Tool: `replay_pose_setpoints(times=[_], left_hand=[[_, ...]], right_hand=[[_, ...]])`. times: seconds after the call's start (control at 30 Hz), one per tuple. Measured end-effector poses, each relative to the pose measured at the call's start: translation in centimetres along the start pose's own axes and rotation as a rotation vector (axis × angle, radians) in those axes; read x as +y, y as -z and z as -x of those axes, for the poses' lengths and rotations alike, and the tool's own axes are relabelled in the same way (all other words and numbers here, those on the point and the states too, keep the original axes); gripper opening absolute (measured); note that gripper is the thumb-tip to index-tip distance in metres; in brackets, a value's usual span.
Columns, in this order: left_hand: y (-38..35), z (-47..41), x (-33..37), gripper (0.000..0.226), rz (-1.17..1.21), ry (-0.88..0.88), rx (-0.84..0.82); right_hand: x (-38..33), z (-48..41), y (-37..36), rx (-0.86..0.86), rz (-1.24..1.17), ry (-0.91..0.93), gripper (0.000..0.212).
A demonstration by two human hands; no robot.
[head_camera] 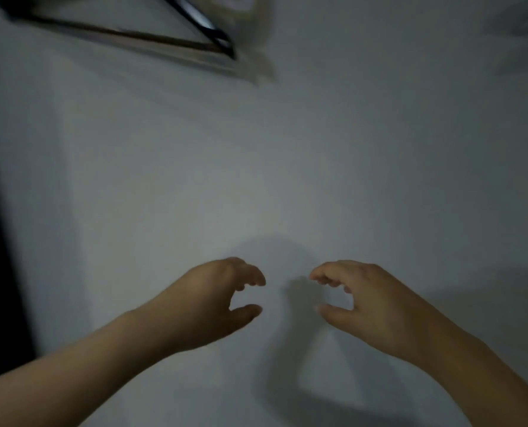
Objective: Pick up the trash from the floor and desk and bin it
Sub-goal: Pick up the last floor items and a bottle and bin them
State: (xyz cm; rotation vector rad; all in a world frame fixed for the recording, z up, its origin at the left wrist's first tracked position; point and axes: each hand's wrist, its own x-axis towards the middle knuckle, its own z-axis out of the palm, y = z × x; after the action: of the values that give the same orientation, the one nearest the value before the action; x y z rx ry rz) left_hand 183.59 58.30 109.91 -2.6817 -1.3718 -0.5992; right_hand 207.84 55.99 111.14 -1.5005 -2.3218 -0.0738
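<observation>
head view | left hand (pixel 216 300) and right hand (pixel 361 300) half curled, wide, holding nothing, near each other over pale floor (pixel 164 186) | no trash or bin in sight | dim, blurry: easy to miss trash, bump dark hanger-like thing (pixel 127 35)

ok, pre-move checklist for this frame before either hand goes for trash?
1. Left hand empty: ok, fingers curled, thumb apart, nothing held.
2. Right hand empty: ok, same open curl, nothing held.
3. Trash target in view: not ok, the pale grey smooth surface ahead of the hands shows only shadows.
4. Bin in view: not ok, none visible.
5. Obstacles near hands: ok, the dark triangular clothes hanger sits far off at the top, apart from both hands.
6. Image quality: not ok, dim and blurred; the pale blurred object behind the hanger cannot be identified.
</observation>
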Motion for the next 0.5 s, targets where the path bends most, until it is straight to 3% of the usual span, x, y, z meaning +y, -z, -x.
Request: replay_pose_setpoints(times=[0.2, 0.5], left_hand=[[7.1, 12.6, -7.7, 0.038, -0.121, 0.302, 0.088], [19.1, 37.0, -14.6, 0.036, -0.295, 0.687, 0.191]], right_hand=[[-13.4, -7.0, -3.3, -0.049, -0.098, 0.335, 0.040], [-40.1, -9.9, -7.7, -0.106, -0.275, 0.765, 0.042]])
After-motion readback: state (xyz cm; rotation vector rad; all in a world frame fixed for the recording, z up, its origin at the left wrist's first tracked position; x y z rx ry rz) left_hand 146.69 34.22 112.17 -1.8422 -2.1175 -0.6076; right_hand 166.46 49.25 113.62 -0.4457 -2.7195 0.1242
